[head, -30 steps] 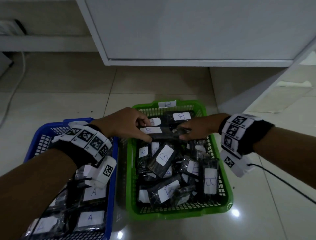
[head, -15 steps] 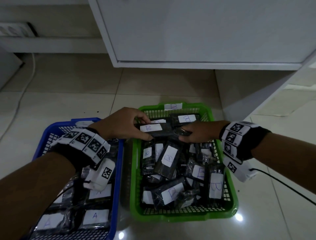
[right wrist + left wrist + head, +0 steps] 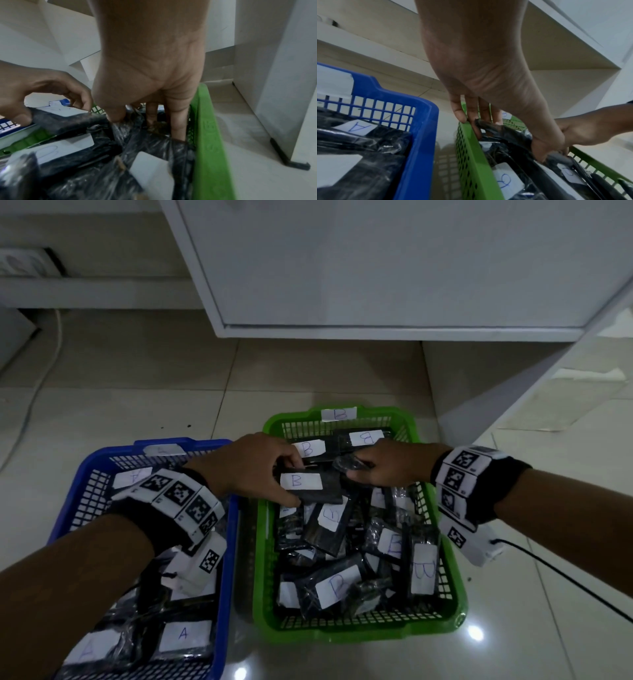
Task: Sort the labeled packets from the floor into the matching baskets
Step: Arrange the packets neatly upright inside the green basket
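Observation:
Both hands hold one black packet point(image 3: 318, 491) with a white "B" label over the far half of the green basket point(image 3: 455, 587). My left hand point(image 3: 263, 474) grips its left end, thumb under, fingers over the top. My right hand point(image 3: 380, 469) pinches the crinkled plastic at its right end. In the left wrist view, the left hand point(image 3: 488, 94) curls round the packet point(image 3: 505, 134) just inside the green basket's rim point(image 3: 471, 148). In the right wrist view, the right hand's thumb and fingers point(image 3: 150, 83) pinch the plastic wrap point(image 3: 123, 121). The green basket is full of "B" packets and carries a "B" tag point(image 3: 339, 414).
A blue basket point(image 3: 226, 542) with "A" packets stands touching the green one on the left, under my left forearm. A white cabinet point(image 3: 376, 268) overhangs the tiled floor behind the baskets. A cable point(image 3: 565, 580) runs from my right wrist across the floor.
Both hands have brought the "B" packet a little nearer to me and lower over the green basket. The grips look the same.

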